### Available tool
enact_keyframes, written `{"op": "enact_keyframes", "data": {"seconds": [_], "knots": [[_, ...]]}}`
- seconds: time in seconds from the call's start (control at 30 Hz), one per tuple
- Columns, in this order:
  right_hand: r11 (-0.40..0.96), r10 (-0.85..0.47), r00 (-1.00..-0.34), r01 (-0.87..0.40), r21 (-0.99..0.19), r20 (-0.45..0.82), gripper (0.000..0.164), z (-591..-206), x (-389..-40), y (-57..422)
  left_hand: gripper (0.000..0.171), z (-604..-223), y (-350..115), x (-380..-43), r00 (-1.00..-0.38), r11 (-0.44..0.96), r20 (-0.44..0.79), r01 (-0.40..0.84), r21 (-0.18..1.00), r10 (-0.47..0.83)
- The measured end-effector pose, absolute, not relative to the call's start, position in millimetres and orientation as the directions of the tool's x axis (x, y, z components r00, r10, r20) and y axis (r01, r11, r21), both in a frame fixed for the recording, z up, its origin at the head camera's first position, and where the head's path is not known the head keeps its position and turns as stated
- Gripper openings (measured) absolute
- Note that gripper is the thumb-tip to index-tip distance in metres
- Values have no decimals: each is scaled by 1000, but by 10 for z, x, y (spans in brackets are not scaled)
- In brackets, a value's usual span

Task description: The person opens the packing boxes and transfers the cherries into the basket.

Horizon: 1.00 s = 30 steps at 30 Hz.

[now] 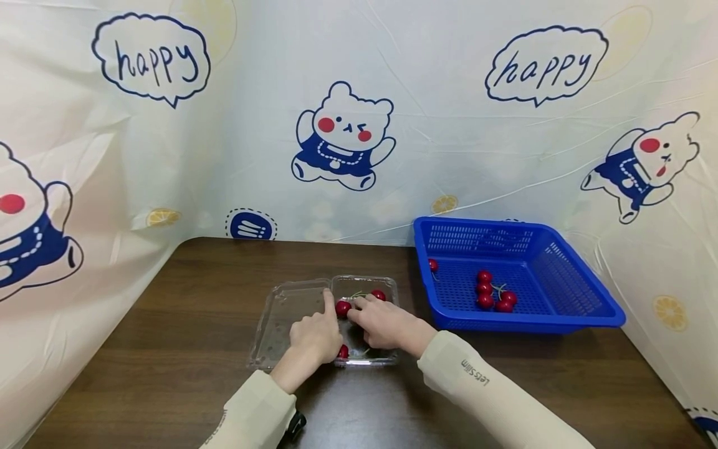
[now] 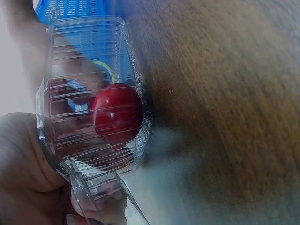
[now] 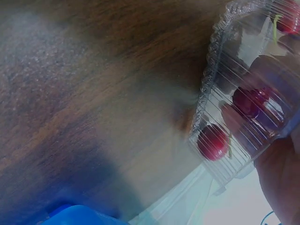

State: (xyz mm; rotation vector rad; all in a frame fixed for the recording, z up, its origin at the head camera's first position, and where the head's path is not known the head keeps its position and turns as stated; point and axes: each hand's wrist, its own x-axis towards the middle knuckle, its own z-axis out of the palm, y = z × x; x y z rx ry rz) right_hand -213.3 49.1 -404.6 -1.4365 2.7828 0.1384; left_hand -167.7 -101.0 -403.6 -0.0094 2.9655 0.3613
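A clear plastic clamshell box point(image 1: 392, 321) lies opened on the table, its lid point(image 1: 275, 321) laid out to the left. My left hand point(image 1: 315, 337) holds the box along the hinge, index finger straight and the other fingers curled. My right hand point(image 1: 384, 321) reaches inside, fingertips pinching a red cherry point(image 1: 343, 308) near the hinge side. Another cherry point(image 1: 378, 294) sits at the far right corner, also visible through the wall as a cherry point(image 3: 213, 142) in the right wrist view. Close to the front wall lies a third cherry point(image 2: 118, 113), its stem upward.
A blue perforated basket point(image 1: 533, 321) stands right of the box, with several cherries point(image 1: 485, 290) on its floor and one cherry point(image 1: 433, 265) by its left wall. The brown wooden table point(image 1: 185, 324) meets a printed curtain point(image 1: 252, 156) behind and at the sides.
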Motion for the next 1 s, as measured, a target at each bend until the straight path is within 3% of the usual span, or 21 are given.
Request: {"op": "enact_keyframes", "data": {"seconds": [0.63, 1.0], "knots": [[603, -798, -603, -797, 16, 4, 31, -3837, -2193, 617, 85, -4020, -1014, -1676, -988, 970, -153, -17, 244, 21], [608, -793, -608, -794, 0, 42, 24, -3697, -2229, 672, 82, -4031, -998, -1679, -986, 970, -165, -18, 241, 23]]}}
